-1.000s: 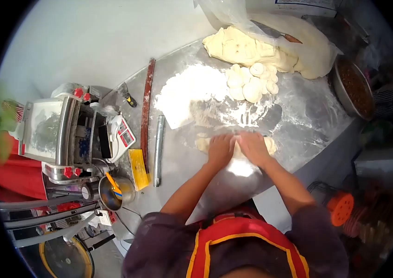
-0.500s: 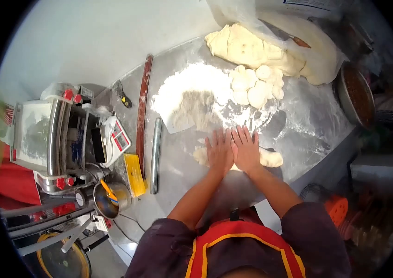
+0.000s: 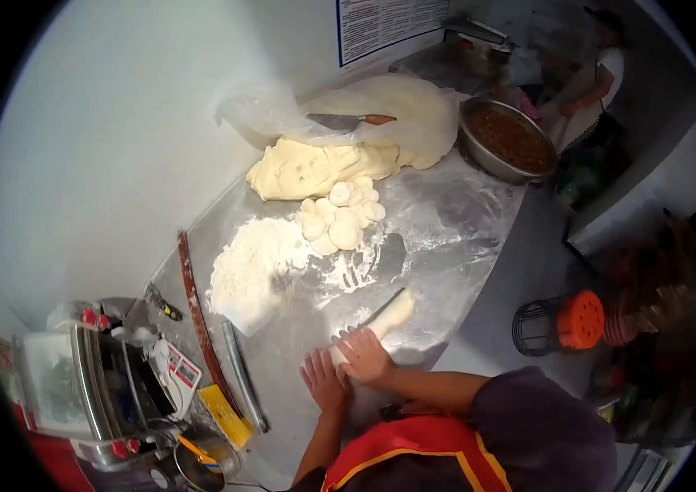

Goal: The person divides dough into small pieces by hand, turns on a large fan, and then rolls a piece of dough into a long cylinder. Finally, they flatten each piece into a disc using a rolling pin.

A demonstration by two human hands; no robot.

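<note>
A pale dough roll (image 3: 395,317) lies slantwise on the metal table near my body. My right hand (image 3: 366,357) rests on its near part, palm down with the fingers stretched out. Just left of it, my left hand (image 3: 327,382) has its fingers spread, by the near end of the roll; whether it touches the dough is hidden. Beyond my hands are a patch of white flour (image 3: 254,262), a cluster of small dough rounds (image 3: 340,217) and a large dough mass (image 3: 307,168) partly under a plastic sheet (image 3: 422,111).
Left are a red-brown rod (image 3: 192,307), a metal rod (image 3: 243,377), a yellow scraper (image 3: 225,416), a scale (image 3: 177,369) and a roller machine (image 3: 77,385). A knife (image 3: 356,120) lies on the plastic. A bowl of brown filling (image 3: 508,143) sits far right; another person (image 3: 602,82) stands beyond.
My view has turned up and to the right, bringing the bowl and the other person into sight. The dough roll now lies at a slant, with more of it showing beyond my right hand.
</note>
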